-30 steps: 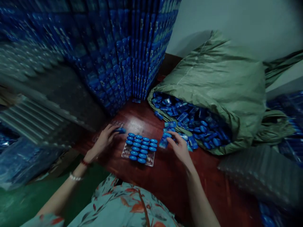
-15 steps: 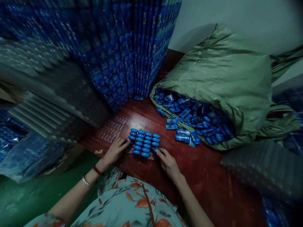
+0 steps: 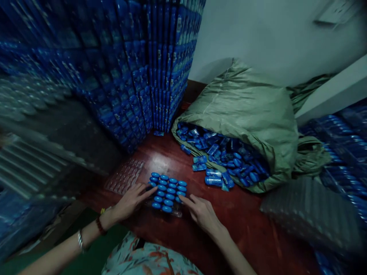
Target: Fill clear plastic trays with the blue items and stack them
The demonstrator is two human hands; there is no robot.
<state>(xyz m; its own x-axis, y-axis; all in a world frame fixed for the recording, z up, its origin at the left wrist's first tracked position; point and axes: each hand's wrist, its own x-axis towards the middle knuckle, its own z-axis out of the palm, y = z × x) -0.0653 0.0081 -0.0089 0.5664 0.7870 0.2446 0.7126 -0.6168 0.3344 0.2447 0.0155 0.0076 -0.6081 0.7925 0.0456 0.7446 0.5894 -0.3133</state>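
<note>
Rows of small blue oval-topped containers (image 3: 166, 188) stand close together in a clear plastic tray (image 3: 177, 212) on the red-brown table. My left hand (image 3: 133, 196) is at the left side of the rows, fingers stretched out, fingertips touching the containers there. At the right side my right hand (image 3: 202, 212) reaches in with its index finger stretched, the fingertip against a blue container in the lower right of the rows. Neither hand visibly grips anything. The fingers partly cover the outer containers.
An open green sack (image 3: 246, 103) spills blue wrapped containers (image 3: 213, 177) onto the red-brown table (image 3: 235, 217). Another clear tray (image 3: 125, 176) lies at left. Tall stacks of blue packs (image 3: 129, 76) rise behind; stacked clear trays (image 3: 312, 214) stand at right, grey ones (image 3: 31, 164) at left.
The camera view has shifted, so everything sits lower and further left. My right fingers, earlier pinched around a blue container beside the rows, now have the index fingertip on one within them.
</note>
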